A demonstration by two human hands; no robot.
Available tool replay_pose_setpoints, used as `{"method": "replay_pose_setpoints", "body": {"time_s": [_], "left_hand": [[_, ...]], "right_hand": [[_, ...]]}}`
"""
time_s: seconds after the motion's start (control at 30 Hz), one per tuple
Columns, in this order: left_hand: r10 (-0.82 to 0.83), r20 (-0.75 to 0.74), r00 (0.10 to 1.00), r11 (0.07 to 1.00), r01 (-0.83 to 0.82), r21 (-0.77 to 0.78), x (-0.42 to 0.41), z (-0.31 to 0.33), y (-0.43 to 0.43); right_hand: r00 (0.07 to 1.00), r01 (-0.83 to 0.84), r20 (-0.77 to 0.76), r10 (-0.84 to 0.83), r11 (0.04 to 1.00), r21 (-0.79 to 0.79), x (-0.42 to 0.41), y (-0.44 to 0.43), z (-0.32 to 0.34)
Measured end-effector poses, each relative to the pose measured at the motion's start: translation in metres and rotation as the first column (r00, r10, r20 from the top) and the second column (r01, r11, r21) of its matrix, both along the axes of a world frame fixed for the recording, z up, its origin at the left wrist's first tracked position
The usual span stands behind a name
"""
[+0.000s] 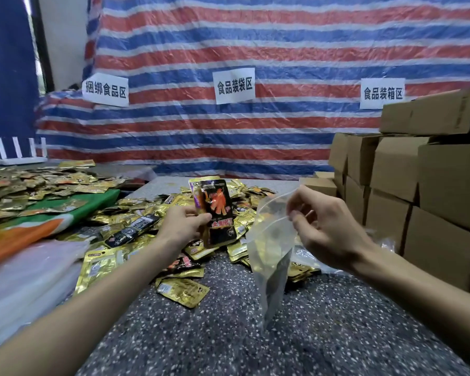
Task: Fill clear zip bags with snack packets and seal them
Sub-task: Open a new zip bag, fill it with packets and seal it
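Note:
My left hand (pixel 183 225) holds a black and orange snack packet (pixel 215 210) upright, with another gold-edged packet behind it. My right hand (pixel 326 226) pinches the top edge of a clear zip bag (pixel 269 248), which hangs down to the speckled table (pixel 228 335). The bag's mouth looks open toward the packets, and some dark packets show through its lower part. A pile of gold snack packets (pixel 236 240) lies on the table just beyond both hands.
Stacked cardboard boxes (pixel 418 185) stand along the right. A stack of clear bags (pixel 25 278) and a green and orange sack (pixel 46 221) lie at the left, with more gold packets (pixel 38 185) behind. A striped tarp (pixel 228 131) with paper signs hangs at the back.

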State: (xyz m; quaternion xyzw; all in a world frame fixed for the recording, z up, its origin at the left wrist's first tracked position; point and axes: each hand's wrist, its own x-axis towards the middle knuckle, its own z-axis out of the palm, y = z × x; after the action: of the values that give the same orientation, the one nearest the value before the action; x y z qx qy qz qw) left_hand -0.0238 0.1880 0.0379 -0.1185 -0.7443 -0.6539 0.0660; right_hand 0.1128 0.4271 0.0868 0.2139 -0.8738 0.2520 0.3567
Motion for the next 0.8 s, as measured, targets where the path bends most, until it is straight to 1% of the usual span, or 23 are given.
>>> {"method": "replay_pose_setpoints", "body": {"time_s": [0.07, 0.13, 0.3, 0.37, 0.5, 0.6, 0.7, 0.8], "left_hand": [[-0.051, 0.049, 0.998, 0.983, 0.041, 0.179, 0.012, 0.020, -0.001], [-0.098, 0.056, 0.994, 0.950, 0.076, 0.304, 0.026, 0.041, 0.000], [-0.182, 0.043, 0.982, 0.861, 0.138, 0.490, 0.060, 0.081, 0.005], [-0.186, 0.050, 0.981, 0.853, 0.136, 0.504, 0.071, 0.090, 0.009], [-0.183, 0.021, 0.983, 0.877, 0.154, 0.455, 0.087, 0.096, 0.019], [-0.124, -0.086, 0.989, 0.944, 0.144, 0.298, 0.091, 0.098, 0.024], [-0.090, -0.152, 0.984, 0.976, 0.118, 0.182, 0.095, 0.097, 0.031], [-0.031, -0.241, 0.970, 0.999, 0.024, -0.031, 0.094, 0.090, 0.042]], "right_hand": [[1.000, -0.003, 0.009, 0.003, 1.000, 0.006, 0.001, -0.004, 0.003], [1.000, -0.004, 0.017, 0.004, 1.000, 0.017, 0.002, -0.008, 0.006], [1.000, 0.026, 0.009, -0.027, 0.999, 0.047, 0.004, -0.016, 0.010], [0.999, 0.037, 0.009, -0.038, 0.998, 0.055, 0.004, -0.017, 0.011], [0.999, 0.036, 0.022, -0.037, 0.998, 0.059, 0.004, -0.020, 0.012], [0.999, 0.043, 0.028, -0.044, 0.998, 0.045, 0.004, -0.020, 0.013], [0.999, 0.025, 0.020, -0.026, 0.999, 0.030, 0.006, -0.021, 0.015], [1.000, -0.002, -0.009, 0.002, 0.999, 0.032, 0.009, -0.024, 0.016]]}}
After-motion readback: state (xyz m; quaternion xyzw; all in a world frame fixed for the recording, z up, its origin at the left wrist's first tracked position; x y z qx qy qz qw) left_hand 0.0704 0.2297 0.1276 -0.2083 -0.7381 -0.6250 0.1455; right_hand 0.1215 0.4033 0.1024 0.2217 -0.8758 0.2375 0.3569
